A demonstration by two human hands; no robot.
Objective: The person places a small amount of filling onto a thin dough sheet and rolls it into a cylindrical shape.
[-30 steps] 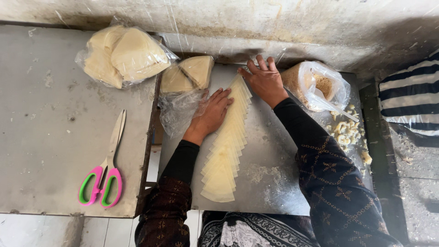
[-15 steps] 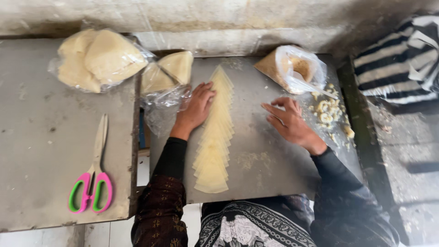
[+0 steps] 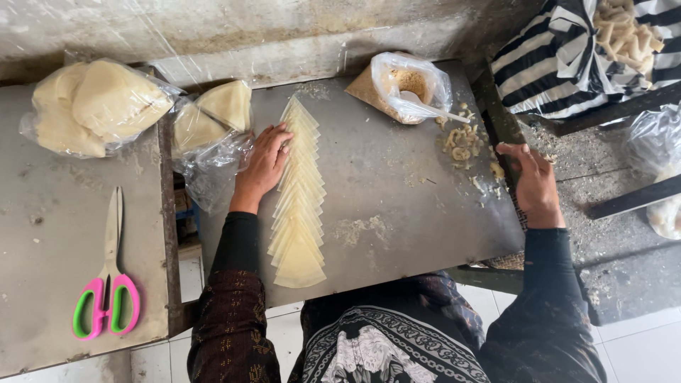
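A row of overlapping pale triangular dough sheets (image 3: 298,206) runs down the grey metal table (image 3: 397,227). My left hand (image 3: 264,164) lies flat against the row's upper left side, fingers spread, holding nothing. My right hand (image 3: 530,181) hovers at the table's right edge, fingers loosely curled, nothing visible in it. A clear bag of crumbly filling (image 3: 404,86) with a white spoon in it sits at the far side, with small folded pieces (image 3: 461,142) scattered beside it.
Two plastic bags of dough sheets (image 3: 96,106) (image 3: 213,120) lie at the left. Pink and green scissors (image 3: 106,284) rest on the left table. A striped cloth (image 3: 560,64) with finished pieces (image 3: 628,32) sits at the far right. A gap separates the two tables.
My right hand has moved from the top of the dough row across the table to its right edge. The camera view has shifted right. My left hand stays on the row.
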